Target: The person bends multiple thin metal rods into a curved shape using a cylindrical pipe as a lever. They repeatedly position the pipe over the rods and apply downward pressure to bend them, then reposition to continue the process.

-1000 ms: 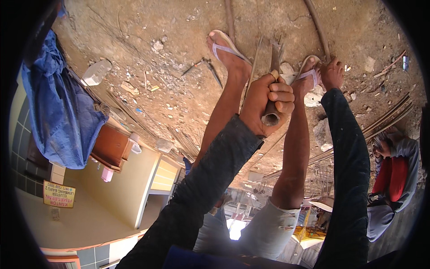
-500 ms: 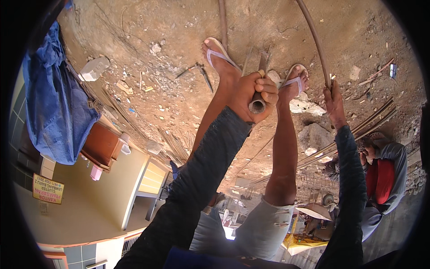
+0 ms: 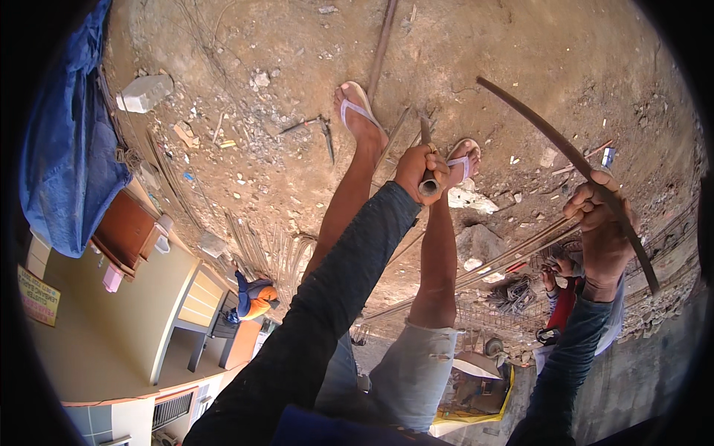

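Observation:
My left hand [image 3: 413, 172] is closed round a metal pipe [image 3: 428, 186]. The pipe's hollow end faces up at me, and its shaft runs down toward the dirt between my sandalled feet. Out to the right, my right hand [image 3: 599, 223] grips a long brown rod [image 3: 541, 126], which slants across the palm. Both ends of the rod show: the far one hangs over the ground, the other juts past my wrist. It looks curved, though the lens may add to that. Another brown rod [image 3: 382, 52] lies on the ground by my left foot [image 3: 358, 113].
A dark hinged-looking tool [image 3: 328, 140] lies left of my feet. Grey rocks [image 3: 480, 244] and a bundle of thin bars [image 3: 494, 266] are at right. A person in red [image 3: 558, 306] crouches behind my right arm. At left are a pale block [image 3: 146, 94] and a blue tarp [image 3: 71, 163].
My right hand has moved right and down in the picture, drawing the rod closer. It now holds the rod away from its end. My left hand keeps the pipe, with little shift.

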`<state>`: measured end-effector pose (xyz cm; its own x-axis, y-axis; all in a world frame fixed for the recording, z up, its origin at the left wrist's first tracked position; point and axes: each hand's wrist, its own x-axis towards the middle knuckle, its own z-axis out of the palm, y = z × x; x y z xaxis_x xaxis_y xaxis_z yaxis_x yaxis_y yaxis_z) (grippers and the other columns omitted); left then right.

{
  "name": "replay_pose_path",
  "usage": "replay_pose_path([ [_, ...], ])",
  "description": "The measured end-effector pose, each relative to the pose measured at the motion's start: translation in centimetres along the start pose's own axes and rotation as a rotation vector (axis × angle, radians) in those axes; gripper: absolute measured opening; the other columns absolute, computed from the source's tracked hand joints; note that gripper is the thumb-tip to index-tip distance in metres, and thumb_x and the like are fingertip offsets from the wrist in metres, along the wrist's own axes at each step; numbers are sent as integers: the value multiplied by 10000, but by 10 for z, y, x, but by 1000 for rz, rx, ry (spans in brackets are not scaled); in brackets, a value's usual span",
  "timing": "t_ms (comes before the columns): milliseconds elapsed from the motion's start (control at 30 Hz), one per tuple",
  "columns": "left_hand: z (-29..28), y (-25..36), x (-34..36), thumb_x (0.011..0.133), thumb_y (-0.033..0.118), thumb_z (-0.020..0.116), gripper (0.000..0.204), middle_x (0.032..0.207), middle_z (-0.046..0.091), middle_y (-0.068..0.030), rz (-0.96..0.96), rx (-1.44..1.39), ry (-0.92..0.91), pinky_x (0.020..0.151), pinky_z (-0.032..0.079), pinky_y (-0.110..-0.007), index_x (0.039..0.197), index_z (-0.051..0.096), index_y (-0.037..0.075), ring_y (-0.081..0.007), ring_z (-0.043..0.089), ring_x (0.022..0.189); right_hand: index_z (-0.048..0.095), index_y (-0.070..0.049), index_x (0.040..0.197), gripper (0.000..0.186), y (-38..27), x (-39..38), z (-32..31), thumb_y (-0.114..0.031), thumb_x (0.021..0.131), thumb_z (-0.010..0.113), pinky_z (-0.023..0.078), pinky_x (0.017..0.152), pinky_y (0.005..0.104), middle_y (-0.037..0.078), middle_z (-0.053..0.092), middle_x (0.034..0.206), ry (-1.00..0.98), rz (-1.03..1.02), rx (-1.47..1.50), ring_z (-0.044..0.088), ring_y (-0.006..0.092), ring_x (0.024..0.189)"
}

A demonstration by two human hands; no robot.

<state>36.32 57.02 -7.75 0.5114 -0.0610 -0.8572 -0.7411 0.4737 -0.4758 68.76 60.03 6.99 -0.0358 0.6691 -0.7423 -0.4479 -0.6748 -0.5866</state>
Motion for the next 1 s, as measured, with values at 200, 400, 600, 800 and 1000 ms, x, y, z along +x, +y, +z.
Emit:
replay_pose_path([
  [200,-3,-2,3,1027,162,437,230,640,480,58,41,-6,1,481,462,-242,805,474,117,-61,474,526,573,32,1318,628,-17,70,-8,-448,1079,246,443,839,319,169,668,936,43,-380,72,567,215,812],
  [400,1,-3,0,1018,155,456,215,626,459,70,45,11,8,469,445,-235,805,463,123,-54,466,526,599,40,1116,394,-37,111,-16,-316,1066,439,413,933,367,157,638,1025,405,-636,-552,522,206,890],
  [600,7,-5,-2,1016,152,457,208,619,447,71,49,1,45,446,440,-241,811,464,122,-49,455,515,461,-51,878,284,-65,218,-61,-275,1051,448,451,859,415,96,502,840,-94,-460,152,501,235,816],
  [800,9,-7,-2,1024,166,461,150,661,474,64,60,-20,87,437,457,-241,883,466,115,-44,469,507,397,16,1011,145,-41,291,-27,-117,1011,455,430,613,386,106,441,767,315,-457,27,452,208,663],
  [1000,19,-12,-9,1024,179,454,78,681,479,64,104,23,123,419,471,-245,984,451,112,-37,476,510,432,35,1114,213,5,369,-13,-137,1002,490,442,572,416,151,505,817,531,-363,-32,501,252,673],
])
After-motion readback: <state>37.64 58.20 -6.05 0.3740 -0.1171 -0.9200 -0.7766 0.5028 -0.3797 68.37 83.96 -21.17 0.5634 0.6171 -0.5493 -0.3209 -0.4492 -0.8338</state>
